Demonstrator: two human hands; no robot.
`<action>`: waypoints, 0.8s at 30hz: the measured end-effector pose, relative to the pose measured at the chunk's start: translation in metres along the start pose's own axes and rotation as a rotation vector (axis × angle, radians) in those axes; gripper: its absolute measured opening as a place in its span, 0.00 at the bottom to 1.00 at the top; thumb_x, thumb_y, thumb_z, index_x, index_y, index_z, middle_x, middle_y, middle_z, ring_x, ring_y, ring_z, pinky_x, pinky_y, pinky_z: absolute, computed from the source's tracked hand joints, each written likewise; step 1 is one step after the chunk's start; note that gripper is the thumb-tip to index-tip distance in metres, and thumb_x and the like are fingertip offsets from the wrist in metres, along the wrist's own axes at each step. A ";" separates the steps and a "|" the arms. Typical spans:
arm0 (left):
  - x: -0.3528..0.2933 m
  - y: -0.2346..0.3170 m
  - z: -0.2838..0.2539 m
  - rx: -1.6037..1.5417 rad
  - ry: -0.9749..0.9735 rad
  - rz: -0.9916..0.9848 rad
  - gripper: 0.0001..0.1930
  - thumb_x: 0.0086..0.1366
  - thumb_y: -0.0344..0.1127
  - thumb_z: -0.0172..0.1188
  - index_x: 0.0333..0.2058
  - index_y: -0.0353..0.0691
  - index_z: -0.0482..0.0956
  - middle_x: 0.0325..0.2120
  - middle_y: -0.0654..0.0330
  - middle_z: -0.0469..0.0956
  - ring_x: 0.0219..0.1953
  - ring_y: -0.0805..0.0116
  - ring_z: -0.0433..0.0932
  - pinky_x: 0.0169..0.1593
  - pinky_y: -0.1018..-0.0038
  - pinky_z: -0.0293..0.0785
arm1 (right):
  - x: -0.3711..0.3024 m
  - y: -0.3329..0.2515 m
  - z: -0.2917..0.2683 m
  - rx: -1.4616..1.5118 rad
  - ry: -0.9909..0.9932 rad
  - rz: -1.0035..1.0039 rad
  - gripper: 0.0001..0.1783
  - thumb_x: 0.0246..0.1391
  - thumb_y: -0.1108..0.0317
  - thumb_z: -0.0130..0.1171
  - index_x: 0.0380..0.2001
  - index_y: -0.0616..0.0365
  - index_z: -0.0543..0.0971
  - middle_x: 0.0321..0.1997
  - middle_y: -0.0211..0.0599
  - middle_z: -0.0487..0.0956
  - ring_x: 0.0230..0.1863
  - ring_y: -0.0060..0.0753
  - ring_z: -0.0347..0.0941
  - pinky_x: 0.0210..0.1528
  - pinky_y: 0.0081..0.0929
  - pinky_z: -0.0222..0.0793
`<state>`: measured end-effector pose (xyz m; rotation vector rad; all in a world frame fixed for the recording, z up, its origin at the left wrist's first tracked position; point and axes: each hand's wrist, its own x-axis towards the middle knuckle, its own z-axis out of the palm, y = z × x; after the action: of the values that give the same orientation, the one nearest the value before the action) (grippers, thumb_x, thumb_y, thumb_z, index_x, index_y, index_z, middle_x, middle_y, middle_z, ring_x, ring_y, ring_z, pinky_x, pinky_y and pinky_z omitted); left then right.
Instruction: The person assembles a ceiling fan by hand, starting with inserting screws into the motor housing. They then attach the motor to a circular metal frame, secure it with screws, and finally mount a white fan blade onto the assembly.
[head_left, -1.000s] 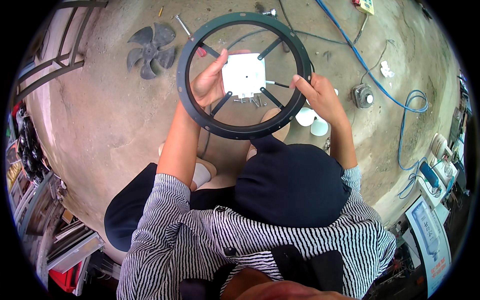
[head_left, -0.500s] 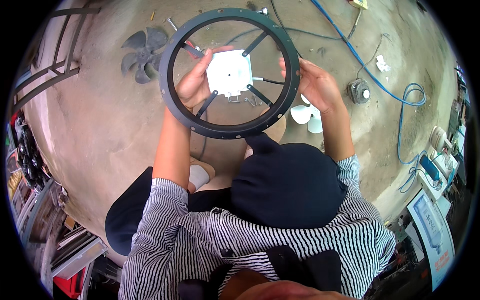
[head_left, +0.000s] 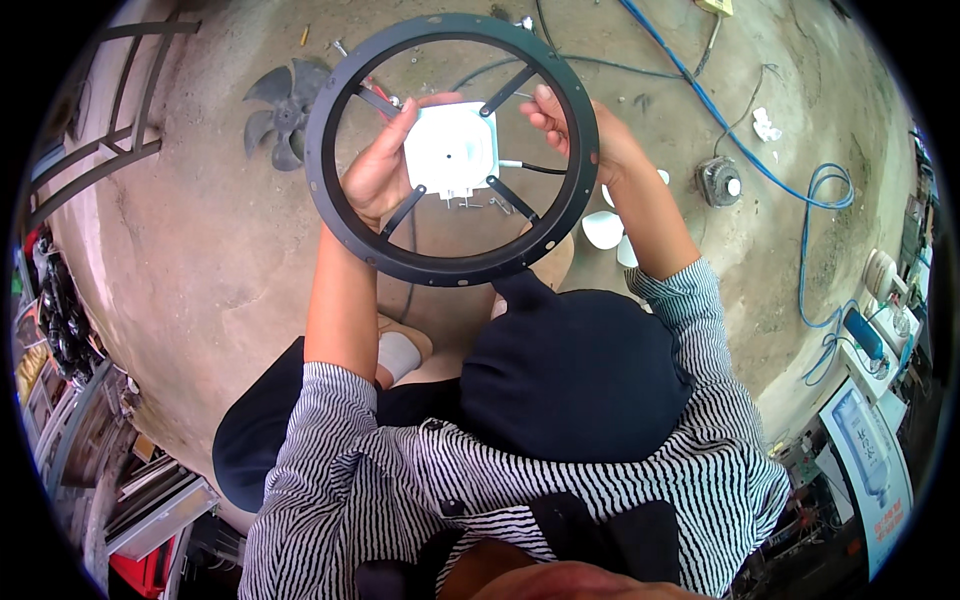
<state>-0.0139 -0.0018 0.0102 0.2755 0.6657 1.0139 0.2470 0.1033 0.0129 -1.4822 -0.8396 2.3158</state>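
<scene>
Ring: you've got the black ring up in front of you, above the concrete floor.
Left hand: your left hand cups the white hub at the ring's middle, fingers wrapped on its edge.
Right hand: your right hand is closed on the ring's right rim.
Floor: grey fan blade left of the ring, small motor and blue cable to the right.

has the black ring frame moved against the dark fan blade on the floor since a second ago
Yes. The black ring frame, held by both hands, has shifted left, toward the dark fan blade lying on the floor; its rim now nearly overlaps the blade.
</scene>
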 end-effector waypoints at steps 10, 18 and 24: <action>-0.001 0.000 0.008 0.022 0.066 -0.006 0.28 0.80 0.51 0.38 0.62 0.32 0.67 0.52 0.51 0.78 0.51 0.63 0.81 0.54 0.63 0.81 | 0.027 0.014 0.021 0.067 -0.165 -0.045 0.15 0.63 0.62 0.64 0.45 0.63 0.81 0.35 0.25 0.77 0.31 0.10 0.66 0.26 0.08 0.62; -0.001 0.001 0.015 0.049 0.084 -0.020 0.28 0.79 0.52 0.39 0.61 0.32 0.68 0.51 0.53 0.79 0.51 0.65 0.81 0.54 0.66 0.80 | 0.037 0.018 0.018 0.236 -0.330 0.034 0.09 0.62 0.69 0.65 0.44 0.61 0.83 0.36 0.21 0.78 0.31 0.08 0.64 0.25 0.08 0.57; 0.000 0.000 0.017 0.105 0.148 -0.028 0.27 0.79 0.50 0.40 0.61 0.32 0.69 0.50 0.54 0.80 0.50 0.66 0.81 0.53 0.68 0.80 | 0.044 0.022 0.019 0.250 -0.314 0.069 0.06 0.62 0.69 0.65 0.38 0.59 0.83 0.30 0.19 0.76 0.24 0.08 0.62 0.20 0.09 0.55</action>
<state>-0.0032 0.0002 0.0237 0.2844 0.8563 0.9807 0.2121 0.1016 -0.0268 -1.0785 -0.5478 2.6335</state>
